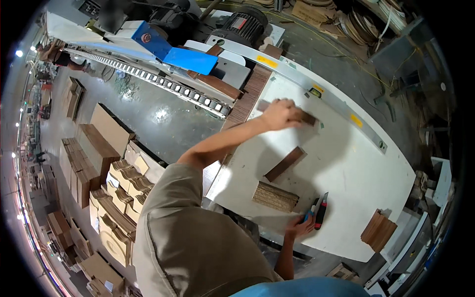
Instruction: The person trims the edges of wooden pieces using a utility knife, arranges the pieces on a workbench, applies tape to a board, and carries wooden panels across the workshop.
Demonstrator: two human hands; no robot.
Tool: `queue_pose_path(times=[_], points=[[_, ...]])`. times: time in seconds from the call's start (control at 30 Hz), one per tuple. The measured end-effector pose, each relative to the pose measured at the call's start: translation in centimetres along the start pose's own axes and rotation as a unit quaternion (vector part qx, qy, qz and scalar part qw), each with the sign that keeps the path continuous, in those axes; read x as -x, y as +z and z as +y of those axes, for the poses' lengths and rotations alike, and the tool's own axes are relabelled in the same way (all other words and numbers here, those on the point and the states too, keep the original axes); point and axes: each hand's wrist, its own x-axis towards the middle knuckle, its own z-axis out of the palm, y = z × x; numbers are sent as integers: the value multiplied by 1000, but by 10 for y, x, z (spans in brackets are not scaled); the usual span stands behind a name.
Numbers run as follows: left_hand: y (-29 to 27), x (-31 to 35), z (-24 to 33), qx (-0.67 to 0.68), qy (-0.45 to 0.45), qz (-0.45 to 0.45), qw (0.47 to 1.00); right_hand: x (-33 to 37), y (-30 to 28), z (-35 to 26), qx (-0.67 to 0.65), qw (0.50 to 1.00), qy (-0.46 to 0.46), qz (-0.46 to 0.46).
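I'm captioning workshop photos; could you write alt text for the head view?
A person's left hand grips a motion-blurred strip over a white worktable; the right hand holds a blue-handled tool beside a red-and-black utility knife. A dark brown piece lies between them.

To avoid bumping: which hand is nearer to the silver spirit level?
Left. The left hand is this side of the spirit level; the right hand is farther, at the near edge of the table.
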Motion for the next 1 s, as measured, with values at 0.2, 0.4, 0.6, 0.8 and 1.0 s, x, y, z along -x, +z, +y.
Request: queue_pose_path(times=[0.2, 0.4, 0.6, 0.8, 1.0], points=[[-78, -36, -64, -254, -172, 45, 951, 13, -3, 13, 5, 1000, 3, -19], [-145, -45, -204, -365, -365, -151, 843, 4, -3, 6, -6, 1000, -16, -18], [-119, -44, -158, -346, -340, -104, 868, 2, -4, 4, -8, 1000, -16, -19], [-86, -34, -112, -297, -230, -30, 926, -2, -10, -4, -8, 1000, -19, -19], [-84, -24, -79, -72, -147, -39, 986, -3, -11, -1, 17, 1000, -15, -21]])
